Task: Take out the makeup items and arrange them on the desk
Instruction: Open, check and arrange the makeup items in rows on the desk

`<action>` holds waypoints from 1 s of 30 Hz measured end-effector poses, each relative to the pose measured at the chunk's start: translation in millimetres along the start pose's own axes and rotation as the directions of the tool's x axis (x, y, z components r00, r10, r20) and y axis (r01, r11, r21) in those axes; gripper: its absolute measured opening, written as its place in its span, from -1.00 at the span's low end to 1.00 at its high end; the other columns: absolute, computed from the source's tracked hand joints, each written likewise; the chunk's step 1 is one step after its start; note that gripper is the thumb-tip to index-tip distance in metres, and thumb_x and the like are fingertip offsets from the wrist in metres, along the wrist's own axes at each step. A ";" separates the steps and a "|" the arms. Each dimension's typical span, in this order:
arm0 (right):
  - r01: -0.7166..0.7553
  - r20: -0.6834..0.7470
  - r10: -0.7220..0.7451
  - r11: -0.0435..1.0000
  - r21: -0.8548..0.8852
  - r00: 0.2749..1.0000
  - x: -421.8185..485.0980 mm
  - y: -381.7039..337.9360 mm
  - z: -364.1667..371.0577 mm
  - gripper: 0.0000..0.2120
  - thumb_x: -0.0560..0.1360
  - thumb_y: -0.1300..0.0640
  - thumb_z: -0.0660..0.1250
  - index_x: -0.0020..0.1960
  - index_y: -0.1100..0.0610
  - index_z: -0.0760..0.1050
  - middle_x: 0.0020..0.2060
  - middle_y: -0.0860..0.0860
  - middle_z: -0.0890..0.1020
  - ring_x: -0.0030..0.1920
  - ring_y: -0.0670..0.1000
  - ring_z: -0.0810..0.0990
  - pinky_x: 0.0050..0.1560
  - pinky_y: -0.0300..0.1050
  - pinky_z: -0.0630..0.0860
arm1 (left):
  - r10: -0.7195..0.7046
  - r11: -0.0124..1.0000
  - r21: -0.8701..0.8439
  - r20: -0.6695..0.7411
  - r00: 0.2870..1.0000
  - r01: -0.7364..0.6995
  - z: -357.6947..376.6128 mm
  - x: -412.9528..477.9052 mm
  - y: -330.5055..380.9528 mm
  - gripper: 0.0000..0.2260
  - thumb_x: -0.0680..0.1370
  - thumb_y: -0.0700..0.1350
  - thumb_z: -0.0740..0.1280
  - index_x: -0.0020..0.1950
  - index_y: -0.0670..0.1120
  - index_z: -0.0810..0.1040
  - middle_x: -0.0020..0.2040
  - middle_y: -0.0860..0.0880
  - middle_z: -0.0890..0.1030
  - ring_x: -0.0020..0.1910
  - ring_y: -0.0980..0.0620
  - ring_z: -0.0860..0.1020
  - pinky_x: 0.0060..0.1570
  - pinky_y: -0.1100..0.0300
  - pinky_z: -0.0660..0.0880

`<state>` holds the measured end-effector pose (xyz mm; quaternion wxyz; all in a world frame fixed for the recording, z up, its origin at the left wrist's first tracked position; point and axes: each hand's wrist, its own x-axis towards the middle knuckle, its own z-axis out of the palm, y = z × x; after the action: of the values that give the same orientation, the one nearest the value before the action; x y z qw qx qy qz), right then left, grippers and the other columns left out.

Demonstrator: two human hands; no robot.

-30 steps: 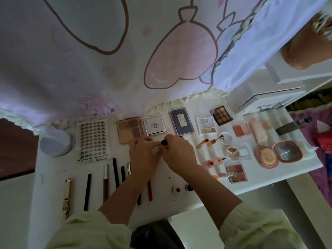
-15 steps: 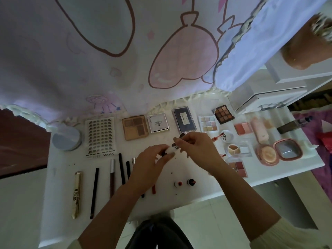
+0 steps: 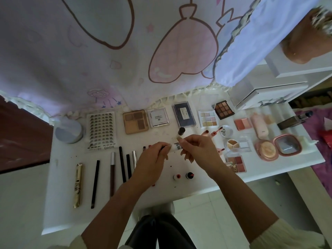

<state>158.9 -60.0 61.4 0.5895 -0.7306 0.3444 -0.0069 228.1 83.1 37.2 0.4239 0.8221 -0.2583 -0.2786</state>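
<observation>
Above the middle of the white desk (image 3: 61, 203), both hands hold one small white tube (image 3: 175, 147) with black lettering. My left hand (image 3: 152, 162) grips its lower end and my right hand (image 3: 199, 150) pinches its upper part. A black cap (image 3: 181, 131) shows just above the fingers; whether it is on the tube I cannot tell. Palettes line the back: a tan one (image 3: 135, 121), a silver compact (image 3: 159, 118), a dark case (image 3: 183, 115), a pastel palette (image 3: 208, 118). Pencils (image 3: 122, 166) and a gold mascara (image 3: 78, 185) lie at the left.
A lash sheet (image 3: 101, 130) and a round grey jar (image 3: 69, 131) sit at back left. Pink compacts (image 3: 278, 146), a blush (image 3: 242, 124) and a pink bottle (image 3: 258, 127) fill the right side. Two small lipsticks (image 3: 183, 176) stand near the front edge. A printed cloth (image 3: 125, 51) hangs behind.
Both hands lifted the white tube off the desk and moved slightly right. The sleeves slid back as the arms reached out. The view shifted a little, so the items sit further right.
</observation>
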 end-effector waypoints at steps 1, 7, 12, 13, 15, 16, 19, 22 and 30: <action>0.007 0.000 -0.007 1.000 0.000 1.000 -1.1 1.0 0.2 -0.83 0.53 0.03 0.35 -0.17 0.11 0.58 -0.41 0.00 0.63 -0.49 -0.16 0.54 -0.38 -0.33 0.49 | -0.006 1.000 0.011 0.000 1.000 0.006 0.4 0.1 0.1 -0.81 0.66 -0.06 0.11 0.11 -0.04 0.50 -0.17 0.05 0.53 -0.12 0.06 0.51 -0.08 0.30 0.42; 0.066 -0.024 -0.065 0.997 0.032 0.998 -7.0 3.9 -0.8 -0.84 0.53 0.04 0.34 -0.19 0.07 0.57 -0.42 -0.02 0.63 -0.48 -0.16 0.56 -0.40 -0.34 0.51 | -0.004 0.997 0.076 -0.013 1.000 0.005 3.2 2.1 4.3 -0.80 0.66 -0.05 0.09 0.11 -0.06 0.48 -0.22 0.10 0.45 -0.24 0.16 0.42 -0.22 0.43 0.32; 0.128 -0.051 -0.127 0.991 0.024 0.991 -9.7 5.4 -4.1 -0.86 0.53 0.06 0.33 -0.19 0.04 0.56 -0.42 -0.04 0.62 -0.47 -0.15 0.57 -0.38 -0.33 0.52 | 0.002 0.996 0.093 -0.026 1.000 0.000 5.1 2.2 12.2 -0.82 0.67 -0.05 0.06 0.09 -0.03 0.43 -0.20 0.11 0.43 -0.23 0.18 0.42 -0.23 0.48 0.30; 0.144 -0.052 -0.143 0.989 0.022 0.988 -10.1 6.1 -5.0 -0.88 0.53 0.08 0.33 -0.18 0.05 0.56 -0.41 -0.04 0.62 -0.46 -0.15 0.57 -0.38 -0.33 0.52 | 0.003 0.995 0.096 -0.022 1.000 -0.001 5.6 2.4 12.9 -0.81 0.67 -0.04 0.05 0.09 -0.04 0.43 -0.20 0.11 0.43 -0.22 0.17 0.43 -0.22 0.46 0.31; 0.183 -0.035 -0.182 0.983 0.034 0.983 -10.6 6.9 -7.2 -0.94 0.52 0.14 0.35 -0.12 0.09 0.57 -0.37 -0.06 0.64 -0.42 -0.14 0.59 -0.35 -0.33 0.53 | -0.020 0.997 0.075 -0.010 1.000 0.020 6.4 1.8 13.5 -0.78 0.67 -0.02 0.02 0.04 -0.05 0.43 -0.23 0.07 0.45 -0.19 0.10 0.48 -0.19 0.42 0.36; 0.207 -0.017 -0.206 0.978 0.041 0.978 -10.8 7.0 -8.8 -0.97 0.52 0.19 0.36 -0.09 0.10 0.58 -0.35 -0.06 0.65 -0.39 -0.13 0.61 -0.33 -0.32 0.54 | -0.038 0.998 0.048 -0.004 0.999 0.038 6.4 1.1 13.8 -0.76 0.67 -0.01 0.01 0.00 -0.05 0.42 -0.25 0.04 0.45 -0.16 0.02 0.52 -0.16 0.36 0.40; 0.221 0.051 -0.226 0.972 0.075 0.973 -9.4 7.3 -14.3 -0.95 0.51 0.22 0.37 -0.04 0.14 0.60 -0.32 -0.05 0.68 -0.34 -0.07 0.64 -0.27 -0.28 0.58 | -0.054 0.998 0.008 -0.005 0.999 0.055 5.2 -0.4 13.8 -0.75 0.67 -0.01 0.01 -0.04 -0.06 0.41 -0.26 -0.02 0.47 -0.13 -0.10 0.56 -0.11 0.20 0.49; 0.154 0.073 -0.159 0.985 0.075 0.985 -9.2 5.0 -18.9 -0.81 0.49 0.00 0.34 -0.10 0.12 0.60 -0.33 0.00 0.69 -0.35 -0.01 0.66 -0.26 -0.20 0.60 | -0.043 0.999 0.023 0.004 0.999 0.043 4.9 -2.2 16.0 -0.77 0.66 0.00 0.01 -0.05 -0.04 0.39 -0.27 0.01 0.45 -0.18 -0.03 0.52 -0.13 0.25 0.47; 0.103 0.037 -0.104 0.994 0.036 0.994 -8.9 4.1 -16.5 -0.76 0.50 -0.01 0.34 -0.15 0.18 0.56 -0.42 0.02 0.66 -0.48 -0.03 0.59 -0.39 -0.22 0.56 | -0.067 0.998 -0.016 0.027 0.997 0.067 2.6 -3.2 17.0 -0.74 0.66 0.03 0.02 -0.08 -0.04 0.40 -0.26 0.01 0.45 -0.20 0.06 0.49 -0.10 0.28 0.50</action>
<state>143.2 -69.9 66.4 0.6072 -0.7374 0.2945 -0.0291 220.9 75.2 51.1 0.4178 0.8230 -0.2338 -0.3057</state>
